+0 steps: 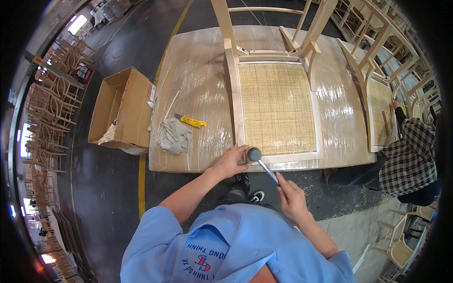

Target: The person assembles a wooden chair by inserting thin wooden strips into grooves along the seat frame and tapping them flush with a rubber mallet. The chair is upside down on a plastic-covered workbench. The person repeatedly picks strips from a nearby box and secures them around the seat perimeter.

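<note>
A pale wooden chair point(239, 113) lies on the wrapped work surface, its woven cane panel point(278, 108) facing up and its legs pointing away from me. My left hand point(230, 162) is at the near left corner of the chair frame, thumb and fingers closed about the edge. Whether a small part sits between those fingers is hidden. In my right hand point(292, 195) is the handle of a mallet point(268, 170). Its dark round head is over that same corner, right beside my left fingertips; contact with the wood cannot be made out.
A yellow utility knife point(192, 121) and a crumpled grey cloth point(174, 137) lie on the plastic-wrapped surface point(203, 85). An open cardboard box point(134, 111) stands at the left. On the right, a person in a checked shirt point(408, 158) works beside another chair point(380, 111). Stacked chair frames point(52, 104) line the far left.
</note>
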Motion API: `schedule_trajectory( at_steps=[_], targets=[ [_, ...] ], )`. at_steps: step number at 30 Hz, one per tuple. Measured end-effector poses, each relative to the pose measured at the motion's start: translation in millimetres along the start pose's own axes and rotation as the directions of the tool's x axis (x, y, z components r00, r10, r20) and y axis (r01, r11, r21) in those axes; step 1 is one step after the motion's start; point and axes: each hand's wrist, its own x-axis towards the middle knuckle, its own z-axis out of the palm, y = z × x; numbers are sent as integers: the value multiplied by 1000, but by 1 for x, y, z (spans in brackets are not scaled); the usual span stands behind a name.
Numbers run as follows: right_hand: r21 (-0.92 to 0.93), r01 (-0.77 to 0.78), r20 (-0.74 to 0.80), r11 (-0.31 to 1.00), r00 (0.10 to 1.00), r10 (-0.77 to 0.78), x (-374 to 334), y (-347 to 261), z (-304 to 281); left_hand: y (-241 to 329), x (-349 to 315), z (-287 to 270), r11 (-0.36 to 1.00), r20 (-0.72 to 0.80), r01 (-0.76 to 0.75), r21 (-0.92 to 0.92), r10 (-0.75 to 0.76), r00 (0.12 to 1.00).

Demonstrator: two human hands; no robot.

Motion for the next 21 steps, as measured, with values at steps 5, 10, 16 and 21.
schedule_trajectory(
  at_steps=[5, 10, 16, 21],
  targets=[
    [128, 73, -237, 989, 971, -41, 40, 5, -15, -7, 45, -43, 976, -130, 68, -205, -96, 987],
    [245, -8, -287, 969, 955, 80, 98, 17, -14, -6, 147, -121, 917, -348, -34, -397, -116, 930],
    [472, -51, -258, 880, 946, 194, 153, 17, 1, -35, 240, -180, 950, -302, -116, -289, 24, 953],
    [394, -18, -296, 919, 944, 146, 198, 13, -6, -37, 262, -178, 998, -326, -63, 30, 69, 943]
  ],
)
